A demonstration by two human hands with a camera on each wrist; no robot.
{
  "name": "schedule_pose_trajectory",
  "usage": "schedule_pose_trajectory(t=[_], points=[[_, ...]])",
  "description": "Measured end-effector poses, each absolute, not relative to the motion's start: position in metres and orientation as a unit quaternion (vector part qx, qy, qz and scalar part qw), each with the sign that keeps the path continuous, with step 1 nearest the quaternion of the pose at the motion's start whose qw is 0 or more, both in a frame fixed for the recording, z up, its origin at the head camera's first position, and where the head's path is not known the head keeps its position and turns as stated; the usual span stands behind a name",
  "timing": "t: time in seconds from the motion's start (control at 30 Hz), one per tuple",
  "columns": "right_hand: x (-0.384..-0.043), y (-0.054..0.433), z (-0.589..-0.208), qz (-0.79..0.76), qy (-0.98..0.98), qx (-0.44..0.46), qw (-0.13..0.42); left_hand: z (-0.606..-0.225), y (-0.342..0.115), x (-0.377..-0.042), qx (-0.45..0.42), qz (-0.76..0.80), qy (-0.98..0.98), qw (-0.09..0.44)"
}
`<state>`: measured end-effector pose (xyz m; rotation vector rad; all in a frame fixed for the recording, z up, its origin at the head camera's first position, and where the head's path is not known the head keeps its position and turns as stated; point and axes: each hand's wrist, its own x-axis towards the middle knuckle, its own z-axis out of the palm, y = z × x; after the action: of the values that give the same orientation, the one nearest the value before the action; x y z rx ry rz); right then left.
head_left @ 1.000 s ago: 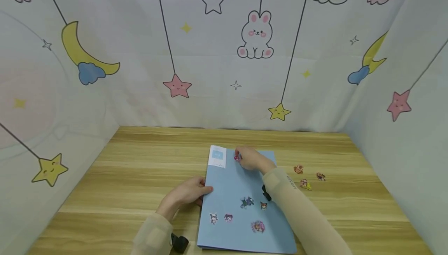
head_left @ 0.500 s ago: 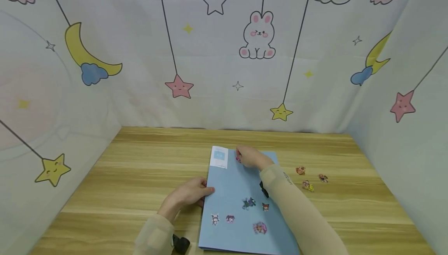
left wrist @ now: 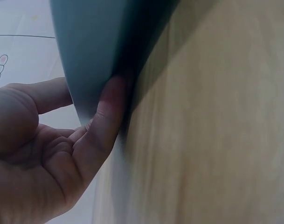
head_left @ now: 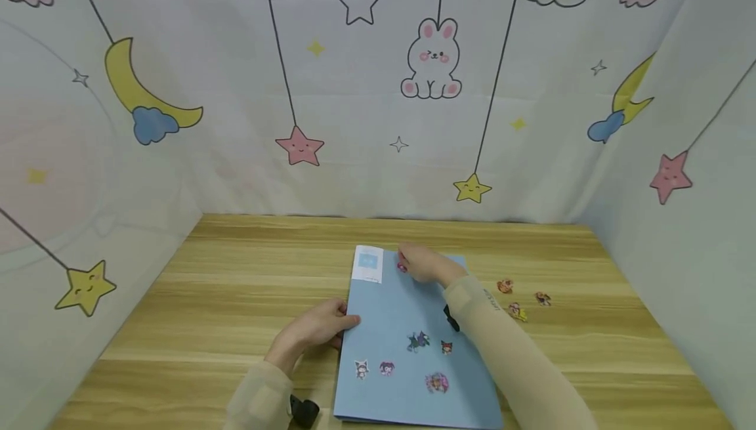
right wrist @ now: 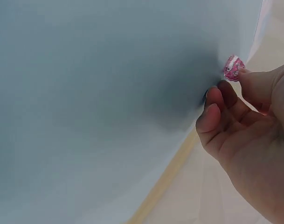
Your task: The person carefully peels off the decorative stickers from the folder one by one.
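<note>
A light blue folder (head_left: 390, 312) lies at the front middle of the table, with a white label (head_left: 368, 264) at its top left corner. My left hand (head_left: 321, 323) grips its left edge, thumb on top and fingers underneath; in the left wrist view the fingers (left wrist: 107, 109) reach below the blue cover (left wrist: 83, 51). Near the top edge, my right hand (head_left: 422, 264) pinches a small pink sticker (right wrist: 233, 68) close to the cover, the thumb against it. Several cartoon stickers, among them a dark one (head_left: 418, 341) and a pink-purple one (head_left: 437, 383), lie on the folder's lower half.
Three loose stickers, one orange-brown (head_left: 504, 286), one yellow and pink (head_left: 517, 312) and one brown (head_left: 543, 299), lie on the wooden table (head_left: 248, 253) right of the folder. A white cartoon-printed cloth (head_left: 354, 88) encloses the table at the back and sides.
The head view shifts slightly. Both hands keep their places, the left at the folder's edge and the right with the pink sticker near the top.
</note>
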<state>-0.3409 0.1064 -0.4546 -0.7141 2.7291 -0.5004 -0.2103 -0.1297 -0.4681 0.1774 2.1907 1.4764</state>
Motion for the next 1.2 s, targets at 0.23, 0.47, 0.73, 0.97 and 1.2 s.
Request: schedule_pose_trajectory(t=[0.23,0.47,0.73,0.97,1.2], points=[[-0.344,0.114,-0.453,-0.167,0.945,-0.254,0.122,-0.467,-0.127,-0.212,0.063,0.538,0.805,0.243],[-0.343,0.124,-0.446,-0.167,0.946,-0.253,0.113,-0.467,-0.123,-0.213,0.059,0.537,0.806,0.241],[-0.344,0.153,-0.429,-0.171,0.938,-0.288,0.087,-0.468,-0.124,-0.213,0.055,0.535,0.810,0.234],[-0.347,0.205,-0.416,-0.193,0.938,-0.271,0.100,-0.468,-0.124,-0.214,0.052,0.531,0.814,0.230],[-0.345,0.254,-0.417,-0.225,0.937,-0.246,0.108,-0.469,-0.124,-0.213,0.050,0.529,0.817,0.224]])
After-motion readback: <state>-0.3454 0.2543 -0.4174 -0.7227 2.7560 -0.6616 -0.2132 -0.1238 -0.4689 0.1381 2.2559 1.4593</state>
